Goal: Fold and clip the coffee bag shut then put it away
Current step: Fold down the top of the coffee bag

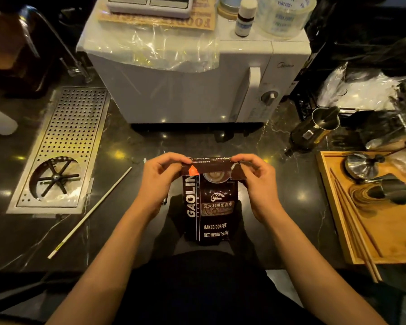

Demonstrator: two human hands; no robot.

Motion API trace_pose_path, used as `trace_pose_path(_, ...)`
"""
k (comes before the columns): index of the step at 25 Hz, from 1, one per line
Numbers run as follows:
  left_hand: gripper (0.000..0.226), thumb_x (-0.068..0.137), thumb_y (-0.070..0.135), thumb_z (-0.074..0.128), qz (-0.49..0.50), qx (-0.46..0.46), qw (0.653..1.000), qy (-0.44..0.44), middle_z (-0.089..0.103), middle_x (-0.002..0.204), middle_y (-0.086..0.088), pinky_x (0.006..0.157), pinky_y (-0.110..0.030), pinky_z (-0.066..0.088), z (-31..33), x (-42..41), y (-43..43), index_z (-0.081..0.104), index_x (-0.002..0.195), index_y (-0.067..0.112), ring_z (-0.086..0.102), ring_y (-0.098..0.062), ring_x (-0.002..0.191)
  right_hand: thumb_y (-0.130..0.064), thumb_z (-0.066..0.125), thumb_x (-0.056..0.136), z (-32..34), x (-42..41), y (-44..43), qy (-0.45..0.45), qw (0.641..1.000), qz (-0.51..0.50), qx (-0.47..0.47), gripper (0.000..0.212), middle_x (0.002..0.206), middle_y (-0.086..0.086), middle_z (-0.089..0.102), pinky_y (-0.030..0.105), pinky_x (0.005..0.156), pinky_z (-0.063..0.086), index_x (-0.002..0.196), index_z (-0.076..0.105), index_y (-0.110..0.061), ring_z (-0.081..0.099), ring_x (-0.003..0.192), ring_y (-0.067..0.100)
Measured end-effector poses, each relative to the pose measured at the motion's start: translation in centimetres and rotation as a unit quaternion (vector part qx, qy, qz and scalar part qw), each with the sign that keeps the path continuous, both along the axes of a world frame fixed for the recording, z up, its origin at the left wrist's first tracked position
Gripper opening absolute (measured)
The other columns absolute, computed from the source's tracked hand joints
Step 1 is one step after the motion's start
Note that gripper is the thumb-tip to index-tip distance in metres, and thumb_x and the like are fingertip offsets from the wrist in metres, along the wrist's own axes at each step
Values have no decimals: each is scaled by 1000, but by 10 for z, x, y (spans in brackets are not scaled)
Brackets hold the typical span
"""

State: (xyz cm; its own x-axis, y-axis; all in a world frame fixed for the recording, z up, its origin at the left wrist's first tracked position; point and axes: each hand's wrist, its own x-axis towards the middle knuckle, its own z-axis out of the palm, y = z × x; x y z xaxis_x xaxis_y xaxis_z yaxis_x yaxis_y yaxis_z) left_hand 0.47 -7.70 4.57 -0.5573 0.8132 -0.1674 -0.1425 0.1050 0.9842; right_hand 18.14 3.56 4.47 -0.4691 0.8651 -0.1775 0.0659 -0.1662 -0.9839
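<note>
A dark brown coffee bag (211, 207) with white lettering stands upright on the black counter in front of me. Its top strip is folded forward, with a small orange patch showing at the left of the fold. My left hand (161, 178) pinches the left end of that fold. My right hand (256, 177) pinches the right end, where the bag's torn corner hangs down. No clip shows in either hand or on the bag.
A white microwave (197, 90) stands right behind the bag. A steel drip tray (63, 148) is set into the counter at left, with a long white stick (89, 211) beside it. At right are a wooden tray (384, 231) with metal tools and a dark pitcher (314, 130).
</note>
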Motion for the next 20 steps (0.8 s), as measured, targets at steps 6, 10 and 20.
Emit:
trace_pose_path(6, 18, 75, 33, 67, -30, 38, 999, 6, 73, 90, 4, 80, -30, 52, 10, 22, -26, 70, 89, 21, 67, -18, 90, -9, 55, 95, 12, 17, -28, 26, 999, -18, 16, 18, 83, -8, 74, 24, 71, 56, 94, 72, -14, 68, 79, 9)
trace_pose_path(10, 29, 70, 26, 75, -79, 51, 995, -15, 70, 98, 5, 79, -25, 53, 10, 30, -38, 60, 95, 21, 66, -13, 96, -23, 66, 88, 15, 21, -46, 24, 999, -28, 37, 10, 86, -7, 73, 33, 74, 59, 97, 69, -20, 69, 83, 9)
trace_pose_path(20, 46, 87, 2, 66, -51, 50, 997, -5, 71, 109, -10, 86, -40, 58, 8, 43, -42, 52, 125, 23, 69, -24, 104, -14, 71, 87, 11, 19, -57, -5, 998, -38, 43, 28, 101, -1, 69, 35, 84, 58, 112, 62, -25, 69, 97, 13)
